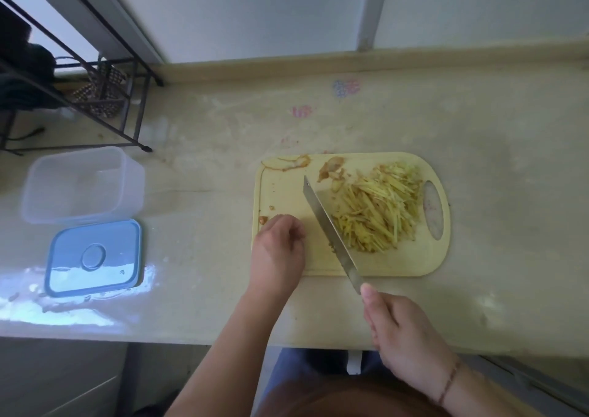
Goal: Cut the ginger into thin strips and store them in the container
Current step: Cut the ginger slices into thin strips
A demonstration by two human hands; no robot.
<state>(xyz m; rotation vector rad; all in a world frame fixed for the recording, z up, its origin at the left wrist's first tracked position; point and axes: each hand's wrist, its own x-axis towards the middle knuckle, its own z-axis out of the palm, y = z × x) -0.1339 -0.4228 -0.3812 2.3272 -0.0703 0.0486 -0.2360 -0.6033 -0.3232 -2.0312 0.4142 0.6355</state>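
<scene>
My right hand [403,330], at the lower right of the frame, is wrapped around the handle of the knife [328,228], with my thumb stretched forward toward the base of the blade. The blade runs up and to the left across the pale yellow cutting board [411,263], its edge lying just beside the left side of the pile of ginger strips [377,207], with a few bits stuck to the steel. That pile fills the right half of the board, close to the handle hole. My left hand [280,251] sits on the lower left part of the board with its fingers curled under; I cannot tell whether they pinch anything. A small brown scrap [263,220] lies just beside my knuckles at the board's left edge. Ginger peelings [288,163] are scattered along the board's top edge, and a few more lie near the top of the pile. At the left of the frame, well apart from the board, stands the clear plastic container [33,187], open, and its blue lid [94,258] lies flat on the counter [510,148] just below it. A dark metal rack [105,94] stands in the upper left corner. I wear a thin bracelet [449,381] on my right wrist.
</scene>
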